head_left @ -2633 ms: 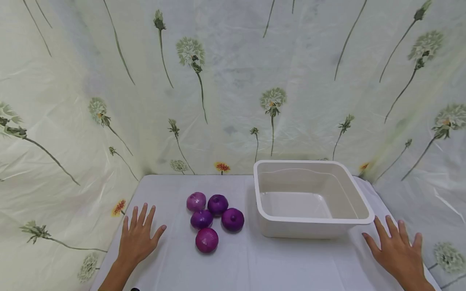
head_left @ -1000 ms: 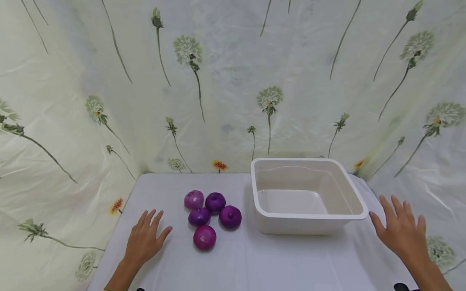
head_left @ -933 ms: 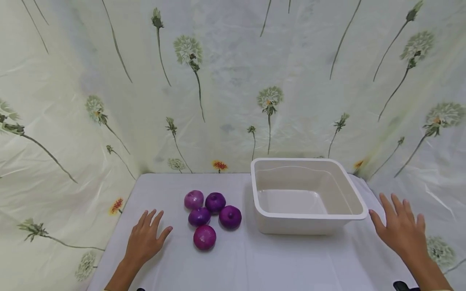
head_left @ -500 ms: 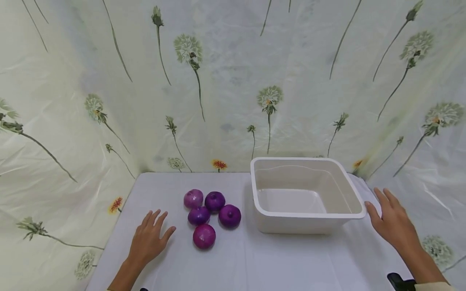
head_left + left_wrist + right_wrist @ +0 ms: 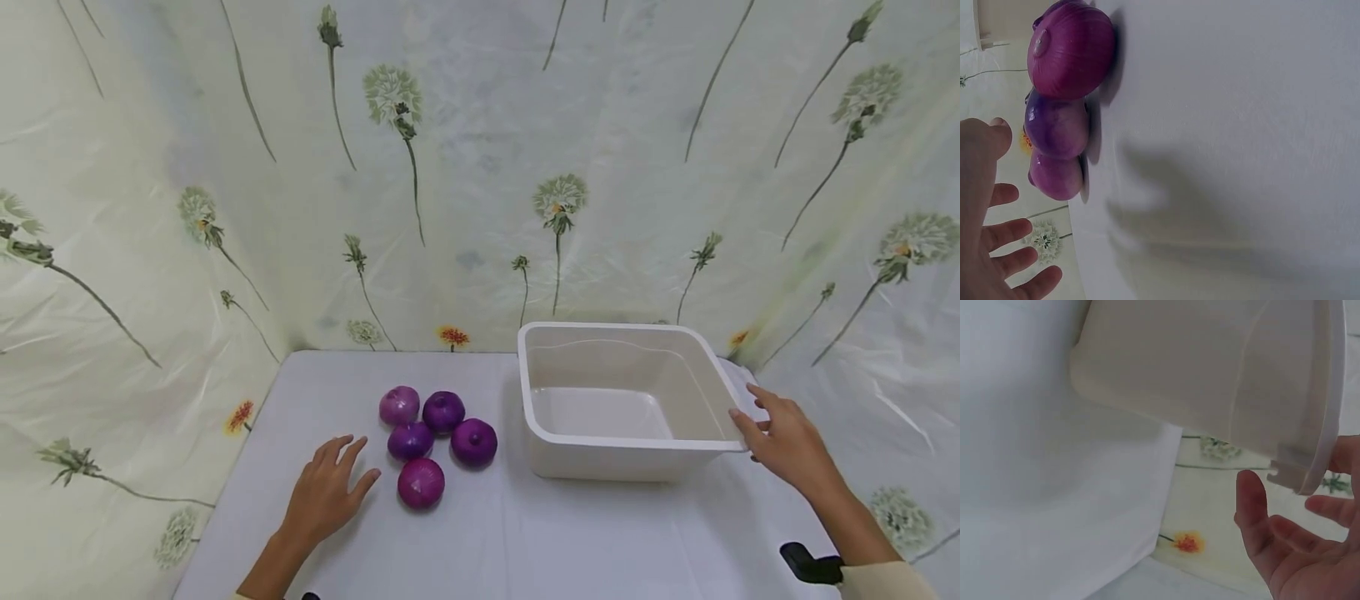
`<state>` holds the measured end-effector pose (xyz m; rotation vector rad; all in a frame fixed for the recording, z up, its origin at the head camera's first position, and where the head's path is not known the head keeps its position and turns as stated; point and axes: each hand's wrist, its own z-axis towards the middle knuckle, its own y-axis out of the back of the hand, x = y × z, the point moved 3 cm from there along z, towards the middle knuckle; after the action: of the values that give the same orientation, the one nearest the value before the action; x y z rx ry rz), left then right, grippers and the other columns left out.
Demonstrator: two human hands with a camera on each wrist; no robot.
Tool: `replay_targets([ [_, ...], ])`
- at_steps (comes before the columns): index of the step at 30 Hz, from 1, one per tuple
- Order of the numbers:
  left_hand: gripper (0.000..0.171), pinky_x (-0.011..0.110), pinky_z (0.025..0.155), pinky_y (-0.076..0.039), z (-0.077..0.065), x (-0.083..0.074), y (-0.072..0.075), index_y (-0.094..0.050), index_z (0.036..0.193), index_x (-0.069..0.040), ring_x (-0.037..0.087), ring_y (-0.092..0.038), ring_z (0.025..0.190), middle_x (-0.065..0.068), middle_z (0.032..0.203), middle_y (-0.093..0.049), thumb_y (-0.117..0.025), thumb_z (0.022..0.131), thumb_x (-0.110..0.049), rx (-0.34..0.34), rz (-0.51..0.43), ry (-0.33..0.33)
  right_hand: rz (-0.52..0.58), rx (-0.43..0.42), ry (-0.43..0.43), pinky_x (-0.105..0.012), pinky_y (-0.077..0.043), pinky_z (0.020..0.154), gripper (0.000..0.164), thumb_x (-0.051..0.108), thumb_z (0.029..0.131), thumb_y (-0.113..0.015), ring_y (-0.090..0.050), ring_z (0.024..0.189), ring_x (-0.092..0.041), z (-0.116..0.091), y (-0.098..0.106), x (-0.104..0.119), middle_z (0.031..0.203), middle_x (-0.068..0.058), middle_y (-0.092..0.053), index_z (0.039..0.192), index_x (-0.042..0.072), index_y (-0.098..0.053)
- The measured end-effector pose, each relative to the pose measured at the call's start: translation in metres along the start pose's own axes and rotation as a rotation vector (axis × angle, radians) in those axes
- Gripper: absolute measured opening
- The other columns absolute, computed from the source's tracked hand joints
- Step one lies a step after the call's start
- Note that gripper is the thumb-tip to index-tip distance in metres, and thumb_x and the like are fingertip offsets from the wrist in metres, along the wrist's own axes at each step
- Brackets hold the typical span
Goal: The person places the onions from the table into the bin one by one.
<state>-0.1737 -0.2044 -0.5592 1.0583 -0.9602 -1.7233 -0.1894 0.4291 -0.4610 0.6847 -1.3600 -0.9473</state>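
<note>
Several purple onions lie in a loose cluster on the left half of the table; the nearest onion (image 5: 421,484) is magenta. To their left my left hand (image 5: 321,500) hovers with fingers spread and slightly bent, holding nothing. In the left wrist view, its thumb and fingers (image 5: 1007,232) are apart from the front onion (image 5: 1072,53). On the right stands a deep off-white plastic tub (image 5: 615,461) with nothing in it. My right hand (image 5: 786,442) is at its right rim, thumb over the edge. In the right wrist view, the loosely bent fingers (image 5: 1250,494) are below the rim, apart from the wall.
A white cloth (image 5: 510,542) covers the table. Behind and at both sides hangs a pale sheet (image 5: 480,167) printed with dandelions. A black piece (image 5: 810,564) is at the right wrist, by a beige sleeve (image 5: 885,581).
My right hand has moved left and inward to the tub's right rim, its fingers bending. My left hand has drifted right, closer to the onions. Tub and onions keep their places.
</note>
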Motion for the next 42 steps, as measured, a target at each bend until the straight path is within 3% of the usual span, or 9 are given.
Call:
replay_targets([
  [11, 0.056, 0.056, 0.093, -0.051, 0.000, -0.012, -0.009, -0.060, 0.137, -0.015, 0.035, -0.054, 0.126, 0.015, 0.135, -0.058, -0.072, 0.090, -0.043, 0.001, -0.054, -0.006, 0.069, 0.085, -0.004, -0.035, -0.060, 0.056, 0.072, 0.024, 0.104, -0.054, -0.069, 0.086, -0.050, 0.003, -0.004, 0.003, 0.131, -0.044, -0.039, 0.155, -0.008, -0.015],
  [18, 0.057, 0.056, 0.096, -0.050, 0.000, -0.019, -0.014, -0.058, 0.139, -0.015, 0.035, -0.053, 0.128, 0.014, 0.136, -0.057, -0.071, 0.091, -0.042, 0.029, -0.079, 0.012, 0.116, 0.125, -0.033, -0.045, -0.061, 0.062, 0.069, 0.029, 0.106, -0.049, -0.074, 0.075, -0.033, 0.002, -0.007, 0.002, 0.130, -0.044, -0.043, 0.157, -0.003, -0.015],
  [23, 0.056, 0.054, 0.095, -0.052, 0.000, -0.025, -0.018, -0.059, 0.138, -0.016, 0.034, -0.055, 0.125, 0.013, 0.134, -0.058, -0.071, 0.090, -0.043, 0.033, -0.088, 0.008, 0.111, 0.135, -0.051, -0.054, -0.059, 0.068, 0.069, 0.029, 0.106, -0.046, -0.074, 0.075, -0.035, 0.001, -0.010, 0.001, 0.133, -0.045, -0.042, 0.158, -0.001, -0.011],
  [33, 0.058, 0.037, 0.078, -0.056, 0.000, -0.045, -0.024, -0.057, 0.141, -0.016, 0.023, -0.058, 0.110, 0.006, 0.125, -0.054, -0.069, 0.092, -0.046, 0.097, -0.170, 0.035, 0.099, 0.098, -0.041, -0.051, -0.060, 0.065, 0.066, 0.024, 0.106, -0.047, -0.074, 0.071, -0.036, 0.003, -0.010, 0.004, 0.130, -0.047, -0.043, 0.157, -0.002, -0.014],
  [42, 0.067, 0.041, 0.081, -0.058, -0.002, -0.063, -0.025, -0.055, 0.142, -0.018, 0.024, -0.057, 0.111, 0.008, 0.125, -0.053, -0.074, 0.086, -0.050, 0.095, -0.165, -0.027, 0.098, 0.107, -0.047, -0.049, -0.060, 0.063, 0.066, 0.023, 0.106, -0.047, -0.073, 0.070, -0.036, 0.004, -0.013, 0.003, 0.129, -0.048, -0.043, 0.157, -0.003, -0.014],
])
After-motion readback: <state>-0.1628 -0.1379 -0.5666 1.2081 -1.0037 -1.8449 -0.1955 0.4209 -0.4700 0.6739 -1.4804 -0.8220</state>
